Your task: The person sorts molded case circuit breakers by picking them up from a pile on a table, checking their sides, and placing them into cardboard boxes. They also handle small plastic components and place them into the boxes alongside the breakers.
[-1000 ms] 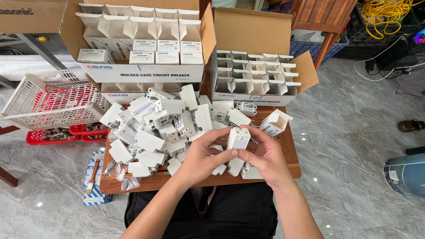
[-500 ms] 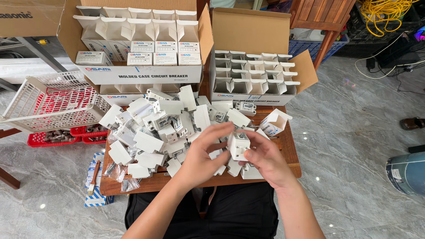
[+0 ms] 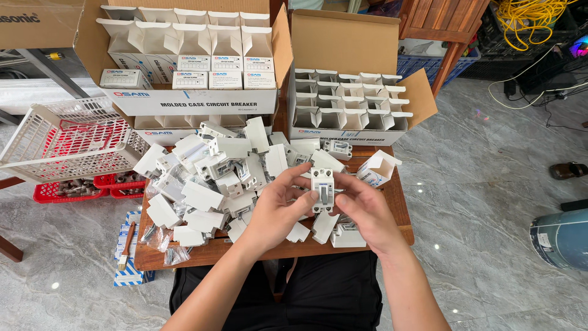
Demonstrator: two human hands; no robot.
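Note:
Both my hands hold one small white circuit breaker upright above the front of a low wooden table; its face with a grey toggle is turned toward me. My left hand grips its left side with thumb and fingers. My right hand pinches its right side. A heap of white breakers and cover pieces lies on the table to the left of my hands. An open small white carton lies just right of the breaker.
Two open cardboard boxes stand at the table's back: one with small white cartons, one with open empty cartons. A white plastic basket over red trays sits left. A blue-grey drum stands right. Small bags of screws lie at the table's left front.
The breaker has been turned in my hands so its front with the toggle faces me, and my hands have shifted slightly lower and closer together around it.

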